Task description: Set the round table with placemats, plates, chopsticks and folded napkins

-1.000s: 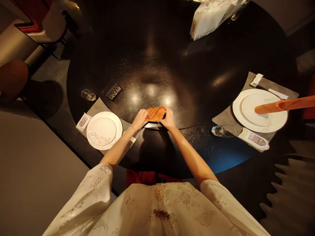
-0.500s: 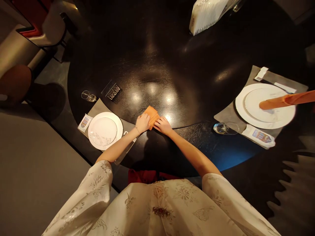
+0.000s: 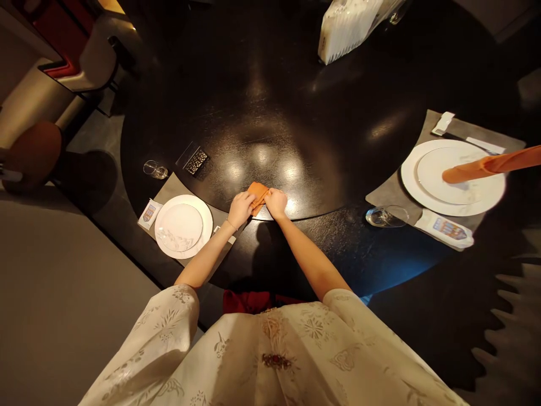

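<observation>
An orange cloth napkin (image 3: 258, 190), folded small, lies on the dark round table (image 3: 236, 113) in front of me. My left hand (image 3: 240, 207) grips its left side, with the fingers curled onto the cloth. On the opposite side my right hand (image 3: 276, 203) is closed on the napkin's right edge, knuckles up. The fingertips of both hands are partly hidden. To the left is a white plate (image 3: 206, 239) bearing a smaller marbled plate (image 3: 180, 225). Another white plate setting (image 3: 408, 169) stands at right, with a rolled orange napkin (image 3: 486, 168) rising from it.
Grey placemats (image 3: 384, 189) lie under the settings. Glasses (image 3: 155, 169) stand near both, as do wrapped packets (image 3: 446, 228). A black patterned holder (image 3: 195, 160) sits left of centre. A pack of white items in plastic (image 3: 344, 31) is at the back; a chair (image 3: 95, 62) stands far left.
My right hand has turned and closed into a fist on the napkin's right edge, where its fingers lay flatter before. My left hand has shifted slightly. The view has moved a little.
</observation>
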`<state>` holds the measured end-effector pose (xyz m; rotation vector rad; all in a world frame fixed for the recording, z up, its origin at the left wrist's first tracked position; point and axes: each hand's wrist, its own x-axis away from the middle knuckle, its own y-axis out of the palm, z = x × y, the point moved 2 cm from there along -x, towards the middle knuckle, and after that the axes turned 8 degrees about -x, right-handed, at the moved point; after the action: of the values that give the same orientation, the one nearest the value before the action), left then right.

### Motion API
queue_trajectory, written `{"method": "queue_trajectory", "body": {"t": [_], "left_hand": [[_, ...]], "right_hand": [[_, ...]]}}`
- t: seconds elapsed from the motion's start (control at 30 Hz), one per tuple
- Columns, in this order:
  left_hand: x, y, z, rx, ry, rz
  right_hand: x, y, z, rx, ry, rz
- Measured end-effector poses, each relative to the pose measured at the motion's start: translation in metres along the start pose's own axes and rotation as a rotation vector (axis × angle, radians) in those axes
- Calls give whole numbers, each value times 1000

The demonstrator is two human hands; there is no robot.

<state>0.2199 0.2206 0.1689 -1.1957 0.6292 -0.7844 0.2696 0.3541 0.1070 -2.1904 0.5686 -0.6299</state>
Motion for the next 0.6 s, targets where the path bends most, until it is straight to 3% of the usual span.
{"method": "queue_trajectory", "body": {"t": [0.1,0.23,0.33,0.4,0.5,0.6], "left_hand": [[19,24,-2,-69,47,16],[39,42,-11,-96,142,-1],[51,48,-16,-79,187,-32],[56,52,-17,-70,183,-47],[60,54,-17,-62,188,-81],[71,47,-27,-17,211,-107]], "right_hand": [[-7,-4,-3,14,71,-41],[-20,-14,10,9,9,-152],[-34,-27,22,-202,-128,-342],[-42,-35,24,-402,-127,-349],[-45,-35,10,-465,-38,-403],[-34,-26,-19,-457,-36,-636]]}}
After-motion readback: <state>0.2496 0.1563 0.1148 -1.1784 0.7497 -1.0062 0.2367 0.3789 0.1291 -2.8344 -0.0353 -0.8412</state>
